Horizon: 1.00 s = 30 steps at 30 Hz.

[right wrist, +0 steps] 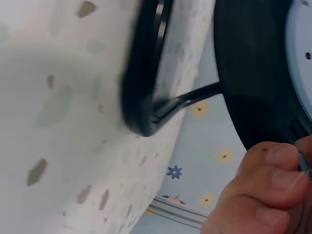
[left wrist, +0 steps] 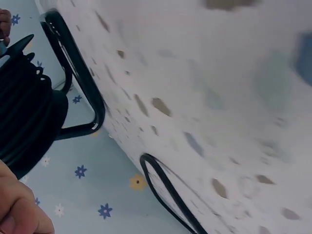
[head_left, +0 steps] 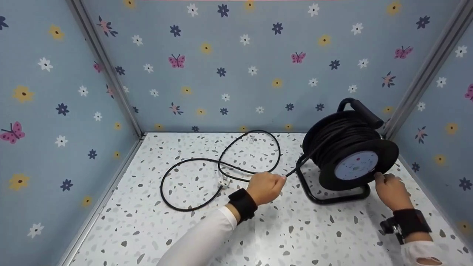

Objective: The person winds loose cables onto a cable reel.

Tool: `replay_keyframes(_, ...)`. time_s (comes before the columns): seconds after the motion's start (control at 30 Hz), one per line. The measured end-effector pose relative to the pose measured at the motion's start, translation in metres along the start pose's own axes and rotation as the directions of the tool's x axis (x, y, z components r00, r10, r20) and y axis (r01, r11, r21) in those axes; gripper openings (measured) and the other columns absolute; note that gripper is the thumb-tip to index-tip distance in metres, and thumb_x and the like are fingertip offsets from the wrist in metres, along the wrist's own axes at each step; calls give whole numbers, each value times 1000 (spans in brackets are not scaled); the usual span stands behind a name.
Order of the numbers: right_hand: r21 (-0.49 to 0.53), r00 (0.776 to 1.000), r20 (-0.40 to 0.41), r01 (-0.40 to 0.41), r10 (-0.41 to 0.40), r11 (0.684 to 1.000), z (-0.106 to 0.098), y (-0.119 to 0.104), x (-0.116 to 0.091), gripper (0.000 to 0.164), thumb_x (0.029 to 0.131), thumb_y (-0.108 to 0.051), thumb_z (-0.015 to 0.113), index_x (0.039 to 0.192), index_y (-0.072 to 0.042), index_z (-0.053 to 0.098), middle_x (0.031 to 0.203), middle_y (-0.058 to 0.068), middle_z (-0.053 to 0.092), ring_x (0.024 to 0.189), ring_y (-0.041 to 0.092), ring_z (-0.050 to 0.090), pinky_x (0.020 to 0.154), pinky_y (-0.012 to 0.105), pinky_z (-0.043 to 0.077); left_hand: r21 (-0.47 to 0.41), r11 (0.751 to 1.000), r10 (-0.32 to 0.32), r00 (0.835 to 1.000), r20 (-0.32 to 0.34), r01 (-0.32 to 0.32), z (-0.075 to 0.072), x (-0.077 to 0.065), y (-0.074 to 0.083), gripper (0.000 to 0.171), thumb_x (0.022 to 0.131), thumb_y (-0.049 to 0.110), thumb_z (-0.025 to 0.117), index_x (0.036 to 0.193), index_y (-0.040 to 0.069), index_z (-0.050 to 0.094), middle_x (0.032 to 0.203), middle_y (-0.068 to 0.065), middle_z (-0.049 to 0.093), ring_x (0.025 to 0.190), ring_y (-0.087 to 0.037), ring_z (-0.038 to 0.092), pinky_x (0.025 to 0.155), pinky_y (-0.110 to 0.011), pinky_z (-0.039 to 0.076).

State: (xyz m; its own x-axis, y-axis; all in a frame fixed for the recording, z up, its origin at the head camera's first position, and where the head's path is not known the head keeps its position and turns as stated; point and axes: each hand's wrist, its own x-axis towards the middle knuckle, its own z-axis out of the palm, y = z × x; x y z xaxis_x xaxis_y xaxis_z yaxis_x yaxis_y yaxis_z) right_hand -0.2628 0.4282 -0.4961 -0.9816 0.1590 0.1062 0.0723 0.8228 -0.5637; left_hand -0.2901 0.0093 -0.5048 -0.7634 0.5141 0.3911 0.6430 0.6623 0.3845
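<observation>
A black cable reel (head_left: 334, 147) stands on its tubular frame (head_left: 327, 201) at the right, with black cable wound thickly on its drum. My left hand (head_left: 265, 187) grips the cable a short way left of the drum, and the cable runs taut from fist to reel. At the lower right edge of the reel's front disc (right wrist: 253, 73), my right hand (head_left: 393, 192) pinches the disc near a slot; the exact part between thumb and fingers is hidden. Beyond my left hand, loose cable (head_left: 173, 170) lies in wide loops, ending in a white plug (head_left: 224, 182).
The speckled white tabletop (head_left: 147, 229) is enclosed by blue flowered panels (head_left: 229, 81) at the back and both sides. Metal strips (head_left: 107, 66) edge the panels. The reel's carrying handle (head_left: 366, 112) rises close to the back right corner.
</observation>
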Motion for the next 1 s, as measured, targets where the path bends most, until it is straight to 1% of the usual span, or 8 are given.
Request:
replay_keyframes(0.1,-20,999,43,11,-10,1000,7,1,0,57,117,-33,25,85,0,58,84,25,61,79,42,62,73,51,46,1,1000,-9,1000,-16,9,3,6,11,54,113,30,43,59,25,34,53,12,33,49,-7,29,51,-23,24)
replay_keyframes(0.2,-22,994,108,12,-10,1000,10,-1,-1,58,117,-34,23,84,-1,58,78,19,59,74,37,60,73,48,46,19,1000,-19,1000,-25,20,10,8,20,55,113,31,42,59,24,34,53,10,28,49,-10,30,50,-24,23)
replay_keyframes(0.33,-18,986,168,-5,8,1000,14,-5,-3,56,117,-37,22,79,-9,51,73,9,49,70,28,52,72,42,41,40,998,-38,999,-16,38,16,7,29,55,113,32,40,59,23,41,54,7,49,52,-12,50,49,-23,28)
replay_keyframes(0.43,-17,986,166,-5,8,1000,17,-6,-4,57,117,-37,23,80,-6,55,75,11,53,72,30,56,74,46,44,39,998,-51,999,-1,51,12,10,33,55,114,33,40,60,23,43,56,6,52,54,-13,53,50,-25,30)
replay_keyframes(0.53,-17,988,154,-5,8,1000,19,-6,-4,59,117,-36,23,85,-2,60,79,15,60,75,33,61,76,50,47,25,998,-61,998,15,61,6,15,35,54,114,33,40,62,23,41,55,8,38,52,-13,45,50,-27,30)
replay_keyframes(0.63,-15,990,139,-5,7,1000,20,-7,-5,59,117,-35,23,89,1,61,81,18,62,77,37,63,77,55,49,18,998,-53,998,29,52,0,18,34,53,115,36,39,64,24,42,57,10,37,53,-11,44,51,-27,31)
replay_keyframes(0.87,-37,988,157,4,2,999,31,-12,-8,61,118,-35,23,92,5,62,95,34,66,93,55,66,85,66,50,36,999,-15,990,141,10,-17,12,7,50,113,42,53,68,22,44,58,9,37,52,-9,35,57,-25,29)
replay_keyframes(1.0,-45,984,180,18,-10,999,38,-17,-11,65,117,-34,24,103,13,67,112,44,66,109,65,63,92,72,49,206,979,-48,974,223,1,-32,7,-27,36,104,35,66,73,18,59,66,6,56,62,-12,49,72,-30,41)
